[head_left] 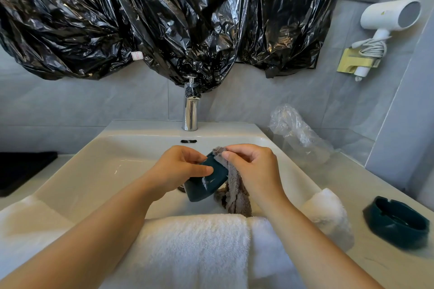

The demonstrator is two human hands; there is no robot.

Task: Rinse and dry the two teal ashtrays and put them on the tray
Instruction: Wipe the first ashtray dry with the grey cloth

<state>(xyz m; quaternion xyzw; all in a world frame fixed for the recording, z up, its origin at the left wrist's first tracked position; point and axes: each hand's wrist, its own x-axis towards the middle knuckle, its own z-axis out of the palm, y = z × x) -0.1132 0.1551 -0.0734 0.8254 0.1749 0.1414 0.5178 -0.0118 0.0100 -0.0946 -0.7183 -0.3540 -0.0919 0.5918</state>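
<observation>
Over the sink (145, 128), our left grip (180, 166) curls round a teal ashtray (206, 184), thumb across its glossy wall, while our right grip (253, 169) pinches a grey cloth (233, 192) against its rim. We judge the piece stiff, wet-slick and breakable, and safest held by the wall. The second ashtray (397, 225) sits on the desk (352, 185), well right of the right grip.

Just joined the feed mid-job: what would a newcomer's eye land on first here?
The crumpled black plastic sheeting draped over the wall above the tap dominates. Below it, over the sink, the left hand holds a teal ashtray tilted while the right hand pinches a grey cloth against it. A second teal ashtray sits on the counter at right.
</observation>
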